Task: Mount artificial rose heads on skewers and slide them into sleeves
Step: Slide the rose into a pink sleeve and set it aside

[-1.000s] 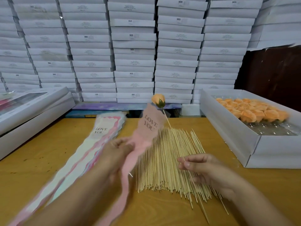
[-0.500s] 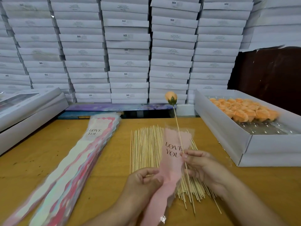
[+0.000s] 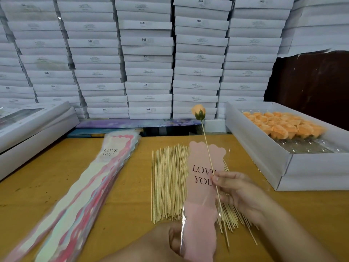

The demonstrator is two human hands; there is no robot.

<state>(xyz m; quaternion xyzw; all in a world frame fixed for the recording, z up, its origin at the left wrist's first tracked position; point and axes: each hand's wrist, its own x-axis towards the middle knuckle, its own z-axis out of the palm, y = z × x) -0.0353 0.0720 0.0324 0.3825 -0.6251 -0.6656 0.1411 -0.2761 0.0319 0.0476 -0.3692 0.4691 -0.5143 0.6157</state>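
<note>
One rose head [image 3: 198, 112] already sits mounted on the tip of a skewer [image 3: 211, 165], so the first half of this round looks done; sleeving remains. The right hand [image 3: 239, 190] pinches the skewer partway down its shaft, holding it upright and tilted, its lower end crossing in front of the pink "LOVE YOU" sleeve [image 3: 203, 188] rather than visibly inside it. The left hand [image 3: 173, 241] grips the sleeve's lower part from behind, largely hidden by it. Plenty seems left: a spread of bare skewers [image 3: 170, 186] on the bench [image 3: 47, 190], a stack of unused sleeves [image 3: 90, 186], and a box of loose rose heads [image 3: 283, 125]. Compared with half a second ago, the sleeve stands more upright and closer behind the skewer, and the left hand has dropped lower.
</note>
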